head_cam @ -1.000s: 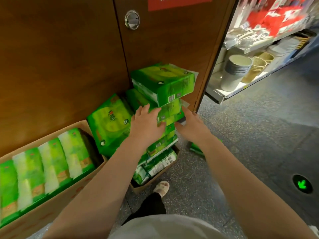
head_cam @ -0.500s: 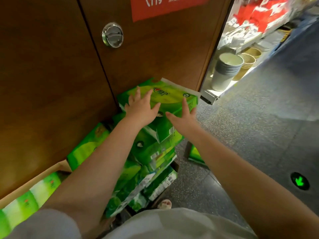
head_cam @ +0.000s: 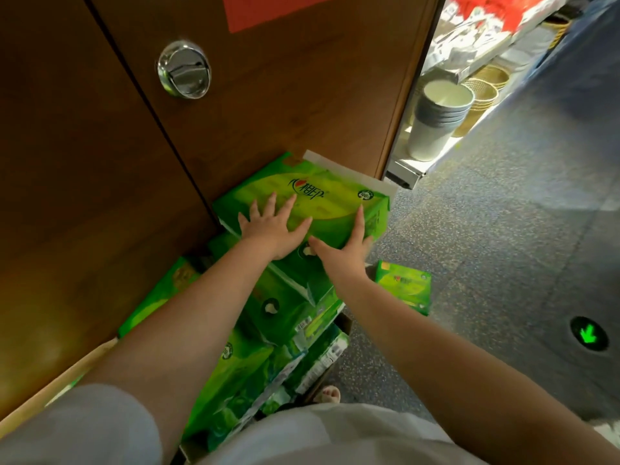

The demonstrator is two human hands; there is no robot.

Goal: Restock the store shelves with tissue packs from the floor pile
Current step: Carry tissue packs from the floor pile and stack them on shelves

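Your left hand (head_cam: 273, 228) and right hand (head_cam: 345, 253) are resting flat on the top tissue pack (head_cam: 322, 203), fingers released and spread. The pack is sitting on the pile (head_cam: 288, 313) against the wooden door (head_cam: 268, 112).

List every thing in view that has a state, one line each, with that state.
top tissue pack: lying flat on top of the stack, both hands on it
left hand: fingers spread flat on the pack
right hand: on the pack's right end
stack of tissue packs: piled against the wooden door
lone tissue pack: lying on the floor
wooden door: closed
floor arrow light: lit green
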